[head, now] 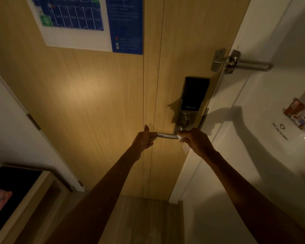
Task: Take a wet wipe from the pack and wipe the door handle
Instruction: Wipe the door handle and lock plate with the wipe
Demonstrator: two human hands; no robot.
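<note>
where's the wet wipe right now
In the head view, the white wet wipe is bunched in the right hand, pressed on the silver metal lever door handle beside its pivot, below the black smart lock.

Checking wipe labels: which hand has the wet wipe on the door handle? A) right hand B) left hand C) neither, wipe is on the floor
A: white wet wipe shows under the right hand at the lock end of the door handle; the left hand grips the free end bare.
</note>
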